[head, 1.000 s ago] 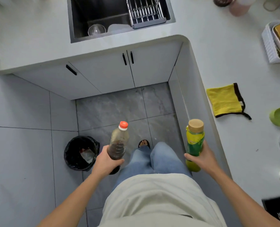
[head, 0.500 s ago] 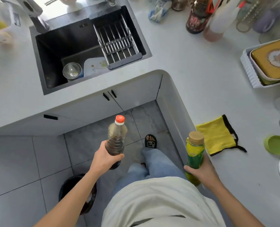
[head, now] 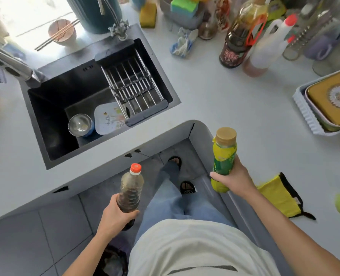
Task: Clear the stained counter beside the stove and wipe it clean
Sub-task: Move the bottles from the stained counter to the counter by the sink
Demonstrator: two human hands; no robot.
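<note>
Left fingers (head: 132, 213) wrap the brown bottle (head: 131, 193); right fingers (mostly hidden) apparently grip the yellow bottle (head: 223, 159).

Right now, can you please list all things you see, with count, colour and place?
dark bottle: 1, red cap, left hand
green bottle: 1, yellow-green, tan cap, right hand
cloth: 1, yellow, counter by right arm
sink: 1, black, upper left
rack: 1, metal, over sink
steel bowl: 1, in sink
sauce bottle: 1, dark, far counter
tray: 1, white, right edge
left hand: grips dark bottle
right hand: grips green bottle
</note>
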